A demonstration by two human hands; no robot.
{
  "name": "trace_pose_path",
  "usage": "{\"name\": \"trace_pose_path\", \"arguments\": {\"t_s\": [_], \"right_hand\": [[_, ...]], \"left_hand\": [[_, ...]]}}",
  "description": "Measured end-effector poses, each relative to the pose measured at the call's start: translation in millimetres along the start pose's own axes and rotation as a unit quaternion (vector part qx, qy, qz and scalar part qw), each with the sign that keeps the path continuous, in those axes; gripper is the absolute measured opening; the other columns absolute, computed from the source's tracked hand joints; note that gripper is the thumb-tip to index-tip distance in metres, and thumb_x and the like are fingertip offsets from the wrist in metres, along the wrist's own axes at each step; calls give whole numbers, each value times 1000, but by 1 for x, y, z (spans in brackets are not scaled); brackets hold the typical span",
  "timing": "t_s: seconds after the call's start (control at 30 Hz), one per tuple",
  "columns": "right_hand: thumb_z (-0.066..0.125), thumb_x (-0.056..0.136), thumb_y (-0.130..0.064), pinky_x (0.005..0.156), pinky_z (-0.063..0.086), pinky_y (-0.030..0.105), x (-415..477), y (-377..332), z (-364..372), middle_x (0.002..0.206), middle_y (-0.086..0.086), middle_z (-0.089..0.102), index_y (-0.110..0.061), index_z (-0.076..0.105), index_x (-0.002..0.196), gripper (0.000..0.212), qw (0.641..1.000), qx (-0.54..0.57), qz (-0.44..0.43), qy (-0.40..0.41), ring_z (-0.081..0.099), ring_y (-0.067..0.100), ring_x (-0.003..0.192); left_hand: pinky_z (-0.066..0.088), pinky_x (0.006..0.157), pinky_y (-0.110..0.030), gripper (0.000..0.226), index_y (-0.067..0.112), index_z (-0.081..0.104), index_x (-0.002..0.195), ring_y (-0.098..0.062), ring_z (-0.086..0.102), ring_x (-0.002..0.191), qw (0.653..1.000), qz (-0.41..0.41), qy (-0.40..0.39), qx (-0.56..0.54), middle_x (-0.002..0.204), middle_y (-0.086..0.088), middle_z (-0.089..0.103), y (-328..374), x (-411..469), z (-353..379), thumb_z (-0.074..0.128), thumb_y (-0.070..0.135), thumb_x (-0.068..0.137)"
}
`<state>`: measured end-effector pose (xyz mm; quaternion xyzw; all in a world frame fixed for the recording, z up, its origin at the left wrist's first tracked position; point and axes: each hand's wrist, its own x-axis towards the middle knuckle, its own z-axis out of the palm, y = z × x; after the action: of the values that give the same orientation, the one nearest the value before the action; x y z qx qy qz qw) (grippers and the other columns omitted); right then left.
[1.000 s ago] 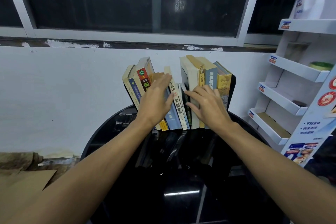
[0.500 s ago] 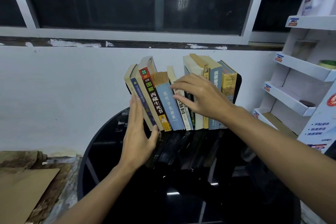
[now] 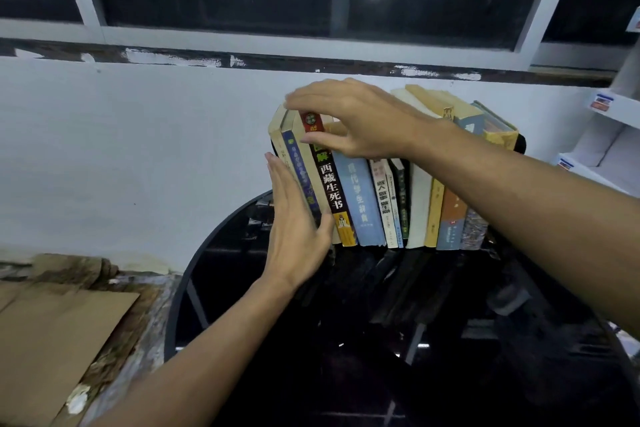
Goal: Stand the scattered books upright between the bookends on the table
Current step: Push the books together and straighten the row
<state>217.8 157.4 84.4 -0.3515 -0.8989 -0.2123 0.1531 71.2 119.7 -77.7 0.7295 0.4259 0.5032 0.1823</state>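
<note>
A row of several books (image 3: 360,198) stands at the back of the round black glass table (image 3: 346,374), against the white wall. The left books lean to the left; the right ones stand nearly straight. A black bookend (image 3: 519,144) shows behind the rightmost book; the left bookend is hidden. My left hand (image 3: 294,225) lies flat, fingers straight, against the left end of the row. My right hand (image 3: 353,121) reaches across the tops of the left books, fingers over their upper edges and thumb on the black-spined book (image 3: 329,184).
A white display shelf (image 3: 609,135) stands at the right beside the table. Brown cardboard (image 3: 52,340) lies on a worn surface at the lower left. A dark window runs above the wall.
My right hand has moved left from the middle of the row to the tops of the leftmost books. My left hand has risen and pressed flat against the row's left end.
</note>
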Motion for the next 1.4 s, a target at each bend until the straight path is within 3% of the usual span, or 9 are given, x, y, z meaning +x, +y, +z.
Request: {"name": "trace_pose_path", "arguments": {"t_s": [0.13, 0.47, 0.53, 0.6, 0.67, 0.73, 0.87, 1.1, 1.4], "right_hand": [[50, 100, -50, 115, 39, 43, 6, 4, 3, 154, -4, 47, -26, 45, 150, 56, 1000, 9, 10, -25, 42, 14, 142], [43, 101, -57, 119, 32, 36, 0, 22, -7, 157, -9, 43, -30, 39, 153, 59, 998, 15, 15, -64, 38, 10, 144], [42, 101, -59, 119, 33, 37, -3, 26, -9, 156, -9, 43, -31, 38, 153, 59, 997, 16, 17, -75, 39, 10, 143], [40, 101, -60, 117, 34, 39, -5, 28, -9, 156, -10, 43, -33, 37, 153, 59, 995, 19, 16, -94, 40, 11, 142], [39, 101, -60, 117, 35, 40, -7, 28, -8, 155, -9, 45, -32, 41, 152, 58, 995, 17, 2, -101, 41, 11, 142], [42, 100, -60, 113, 39, 40, -9, 28, -8, 151, -8, 51, -29, 50, 147, 57, 995, 15, -11, -94, 46, 11, 138], [51, 98, -56, 105, 45, 36, -13, 27, -5, 139, -5, 62, -23, 60, 139, 54, 998, 27, -14, -56, 55, 14, 125], [56, 96, -53, 100, 48, 41, -14, 25, -3, 132, -4, 66, -23, 63, 135, 49, 998, 25, -6, -50, 59, 18, 118], [64, 89, -57, 102, 45, 38, -13, 36, -16, 134, -5, 61, -29, 51, 144, 63, 991, 23, -11, -129, 54, 18, 121]], "left_hand": [[8, 94, 14, 111, 23, -38, 149, -3, -18, 152, 999, -8, 8, -39, 165, 7, -29, 5, 3, 8, 60, 19, 97], [23, 77, 15, 113, 21, -37, 149, -11, -20, 153, 999, 15, 19, -22, 161, 5, -37, 15, 5, 27, 61, 17, 94], [31, 91, 7, 113, 20, -38, 148, -10, -23, 151, 999, 28, 27, -8, 160, 3, -39, 17, 5, 31, 61, 18, 94], [40, 113, -23, 115, 23, -40, 146, -13, -24, 152, 999, 39, 28, 4, 160, 2, -40, 18, 7, 34, 61, 18, 93], [44, 113, -43, 119, 27, -43, 143, -16, -22, 153, 999, 37, 20, 16, 159, 3, -41, 18, 7, 34, 64, 18, 92], [48, 108, -50, 121, 28, -43, 144, -20, -18, 155, 999, 34, 11, 26, 158, 4, -42, 18, 7, 34, 65, 19, 91], [45, 109, -53, 116, 15, -33, 152, -23, -18, 155, 998, 30, -12, 55, 157, 1, -45, 15, 6, 32, 65, 22, 91], [0, 127, -50, 110, 3, -24, 154, -23, -29, 151, 993, 54, -4, 101, 159, -10, -41, 15, -4, 37, 65, 27, 95], [17, 125, -49, 101, -3, -15, 156, -29, -23, 153, 984, 97, 15, 150, 160, -19, -32, 1, 7, 51, 59, 37, 100]]}}
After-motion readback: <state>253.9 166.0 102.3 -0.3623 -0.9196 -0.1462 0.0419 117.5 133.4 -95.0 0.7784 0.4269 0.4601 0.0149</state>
